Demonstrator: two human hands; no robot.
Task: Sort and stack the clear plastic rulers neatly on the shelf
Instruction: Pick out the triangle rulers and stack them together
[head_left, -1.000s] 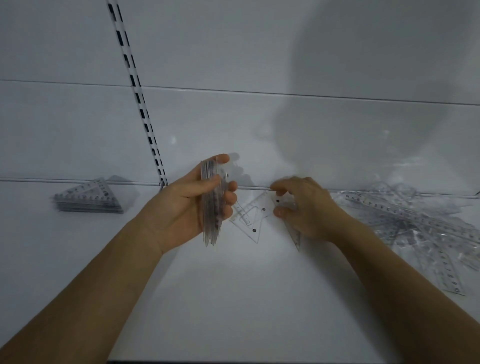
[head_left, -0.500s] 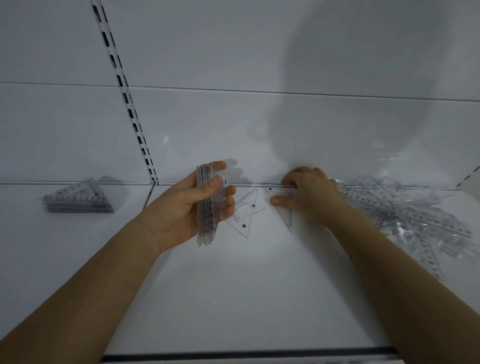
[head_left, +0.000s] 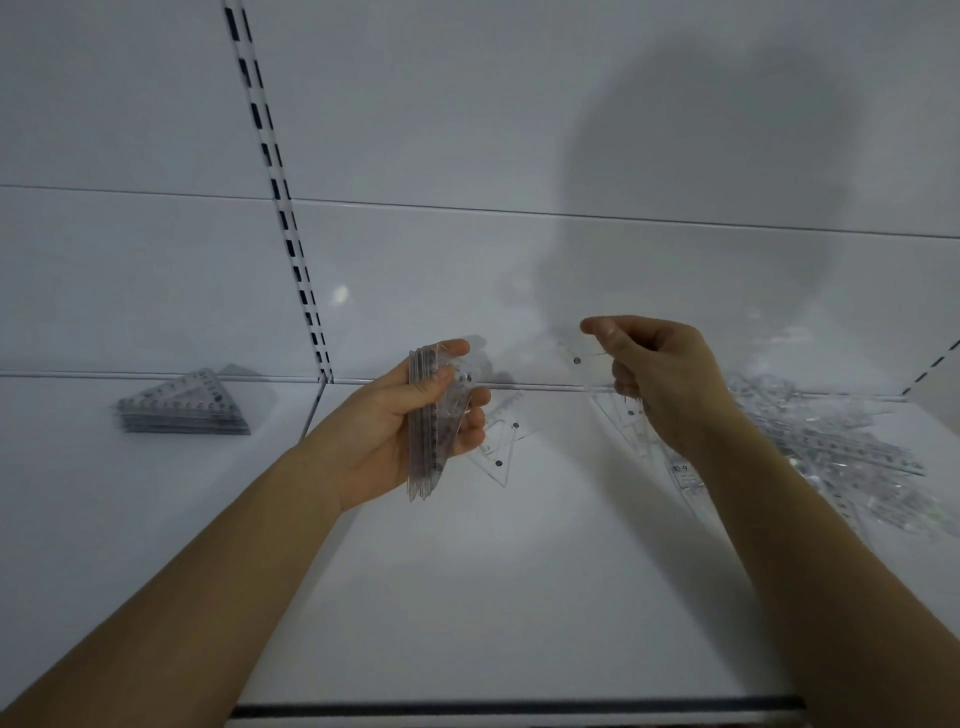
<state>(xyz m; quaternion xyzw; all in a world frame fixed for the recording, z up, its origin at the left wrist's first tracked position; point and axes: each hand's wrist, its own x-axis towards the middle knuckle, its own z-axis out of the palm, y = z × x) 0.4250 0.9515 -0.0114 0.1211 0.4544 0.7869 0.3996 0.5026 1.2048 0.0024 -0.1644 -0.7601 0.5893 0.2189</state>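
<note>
**Right hand lifts one clear triangle toward the bundle in the left**

Head-cam view, looking down at a white shelf (head_left: 519, 597). Centre of frame: left hand (head_left: 410, 431) w/ fingers and thumb curled round a bundle of clear triangle rulers (head_left: 428, 426), held on edge, long axis running top to bottom of the frame. Just right of it, right hand (head_left: 660, 384) pinches one clear triangle ruler (head_left: 602, 389) between thumb and forefinger near its top corner; the piece hangs off the shelf, long axis pointing down and slightly right. The two hands sit at about the same height, a gap between them.

Key relation: the bundle lies straight left of the pinched triangle, so the right hand is the one placed to carry it across, likely needing a turn to match the bundle's upright edge.

Another loose triangle (head_left: 498, 441) lies flat on the shelf behind the left fingers. Right edge of frame: unsorted heap of rulers (head_left: 831, 447). Mid-left: finished triangle stack (head_left: 184, 405), well apart. Sorting looks partway done.
</note>
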